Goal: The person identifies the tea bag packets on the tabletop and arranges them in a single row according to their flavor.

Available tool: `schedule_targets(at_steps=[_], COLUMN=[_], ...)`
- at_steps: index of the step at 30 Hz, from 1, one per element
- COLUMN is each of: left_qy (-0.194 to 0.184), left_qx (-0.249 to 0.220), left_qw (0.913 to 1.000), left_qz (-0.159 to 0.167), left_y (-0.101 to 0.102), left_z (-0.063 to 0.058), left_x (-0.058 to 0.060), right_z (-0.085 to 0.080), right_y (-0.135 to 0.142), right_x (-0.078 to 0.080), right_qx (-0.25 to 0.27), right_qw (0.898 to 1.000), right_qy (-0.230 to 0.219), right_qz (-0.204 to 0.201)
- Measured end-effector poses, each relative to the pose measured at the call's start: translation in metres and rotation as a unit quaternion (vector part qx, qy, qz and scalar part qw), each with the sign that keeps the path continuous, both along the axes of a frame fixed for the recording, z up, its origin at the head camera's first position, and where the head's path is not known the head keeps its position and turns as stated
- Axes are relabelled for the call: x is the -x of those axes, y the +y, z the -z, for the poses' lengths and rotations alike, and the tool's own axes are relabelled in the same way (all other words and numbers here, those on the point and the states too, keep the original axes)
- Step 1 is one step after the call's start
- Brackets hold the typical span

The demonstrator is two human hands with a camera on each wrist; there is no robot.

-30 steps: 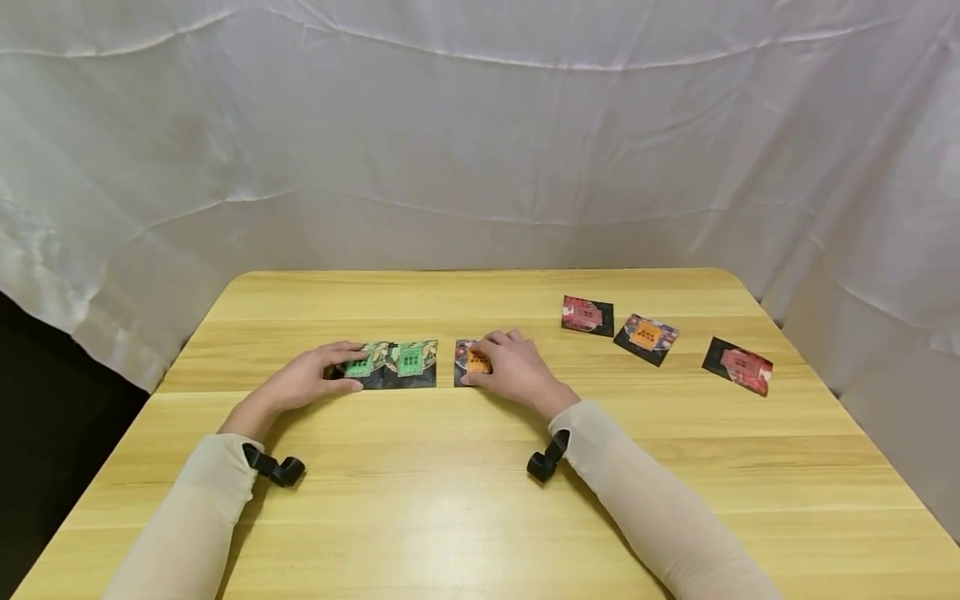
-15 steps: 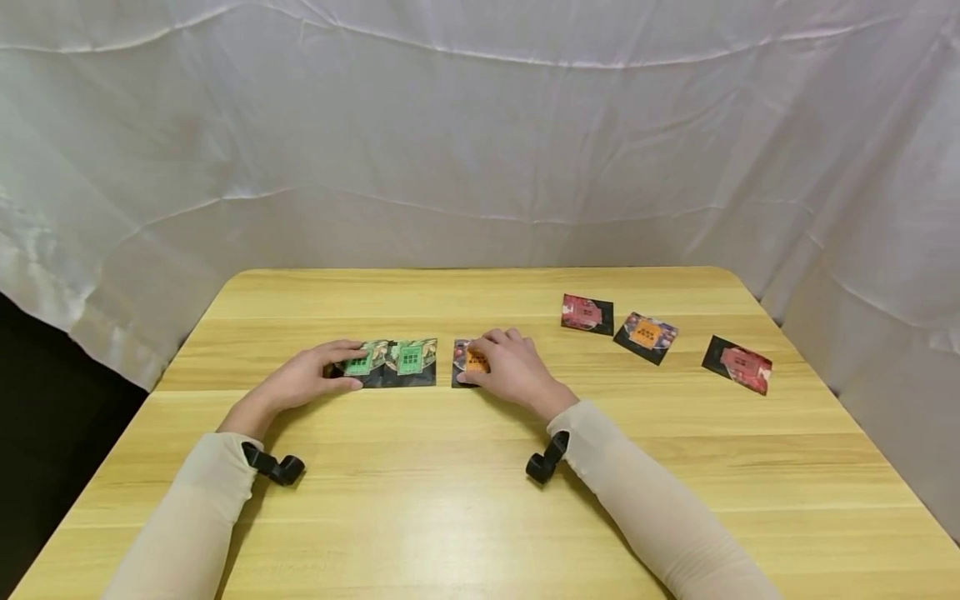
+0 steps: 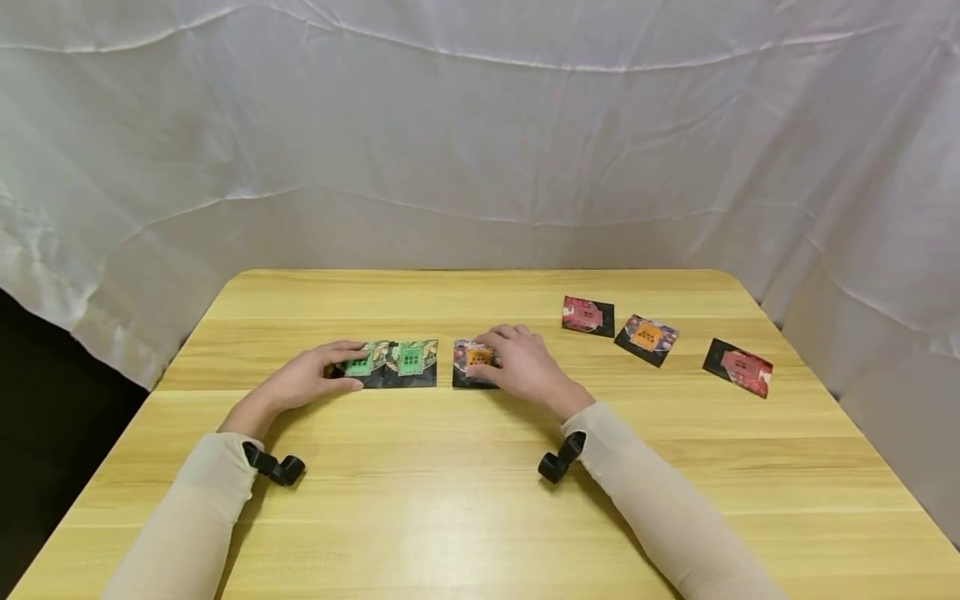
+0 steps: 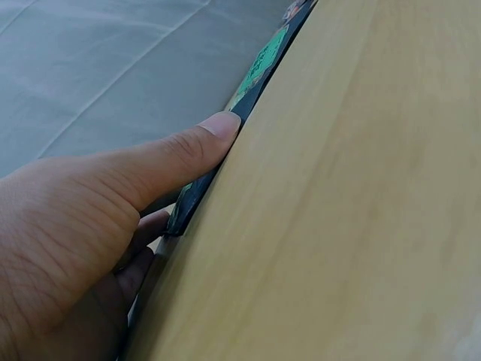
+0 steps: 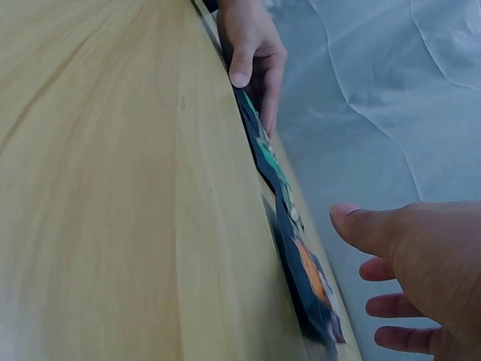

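Two black sachets with green labels lie side by side left of the middle in the head view. My left hand (image 3: 303,379) rests at the left green sachet (image 3: 360,365), its straight thumb (image 4: 214,131) on the near edge. The right green sachet (image 3: 411,364) is uncovered. Across a small gap to the right lies an orange-labelled sachet (image 3: 471,367), flat on the table. My right hand (image 3: 528,367) is over this sachet's right end in the head view. The right wrist view shows the right hand's fingers (image 5: 394,304) spread apart, with nothing between them and the thumb.
Farther right on the wooden table (image 3: 420,483) lie a red-labelled sachet (image 3: 588,316), a second orange-labelled sachet (image 3: 647,339) and another red-labelled one (image 3: 738,367), each at its own angle. A pale curtain (image 3: 480,150) hangs behind the table.
My right hand has let go of the orange-labelled sachet and moved slightly right, uncovering more of its label. Earlier that sachet slid slightly left. The left hand keeps its place.
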State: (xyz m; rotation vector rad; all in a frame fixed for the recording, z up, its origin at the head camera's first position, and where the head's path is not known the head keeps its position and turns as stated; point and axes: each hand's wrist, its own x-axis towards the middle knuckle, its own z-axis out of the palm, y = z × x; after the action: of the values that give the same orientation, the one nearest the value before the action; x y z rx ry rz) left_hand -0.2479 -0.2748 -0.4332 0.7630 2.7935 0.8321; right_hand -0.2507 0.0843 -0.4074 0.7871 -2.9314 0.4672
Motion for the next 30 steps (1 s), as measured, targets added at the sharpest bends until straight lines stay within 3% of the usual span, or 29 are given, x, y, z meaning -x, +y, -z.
schedule_targets(at_steps=[8,17,30], left_qy=[-0.001,-0.013,-0.018], left_qx=[-0.002,-0.007,-0.009], left_qw=[1.0,0.9999,0.9998], left_qz=[0.006,-0.005,-0.009], left_y=[0.001,0.0,0.0], left_z=[0.0,0.0,0.001], left_x=[0.001,0.001,0.002], right_z=[-0.004,-0.004,-0.006], right_y=[0.029,0.069,0.127], right_x=[0.0,0.003,0.007], right_qx=[0.0,0.013,0.051], right_qw=[1.0,1.0,0.999], right_qy=[-0.018,0.006,0.019], right_qz=[-0.005,-0.018,0.008])
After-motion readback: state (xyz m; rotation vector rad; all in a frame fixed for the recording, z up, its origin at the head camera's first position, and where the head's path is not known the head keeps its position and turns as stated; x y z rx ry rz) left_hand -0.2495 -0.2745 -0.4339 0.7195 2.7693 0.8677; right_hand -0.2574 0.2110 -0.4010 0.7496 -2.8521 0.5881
